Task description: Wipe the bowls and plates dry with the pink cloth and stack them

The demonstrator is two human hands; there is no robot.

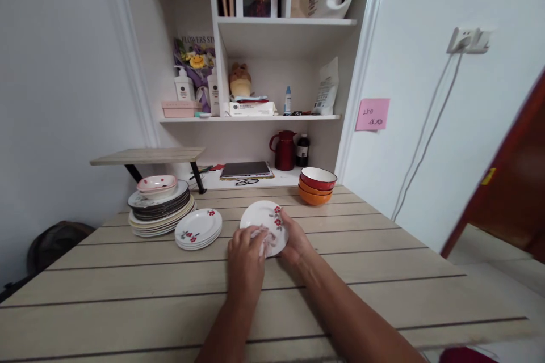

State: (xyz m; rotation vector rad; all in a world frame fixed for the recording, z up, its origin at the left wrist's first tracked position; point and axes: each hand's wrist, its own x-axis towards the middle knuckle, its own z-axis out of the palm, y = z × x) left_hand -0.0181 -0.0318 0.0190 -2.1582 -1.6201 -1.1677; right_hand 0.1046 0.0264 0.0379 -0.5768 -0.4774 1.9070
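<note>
A small white plate [258, 214] with red flowers is tilted above the middle of the table. My right hand [294, 239] grips it by its right edge, thumb on the rim. Pressed against the plate's face is a crumpled, pale pinkish cloth or tissue [268, 240], held under the fingers of my left hand [247, 255]. Just left of my hands lies a stack of similar flowered plates [200, 227].
Larger plates [159, 215] with pink-rimmed bowls [156, 184] on top are stacked at the left, beside a small raised stand [149, 155]. Red and orange bowls [315, 187] are nested at the back right. Behind the table, shelves hold a red jug [284, 151] and a dark tablet [246, 169].
</note>
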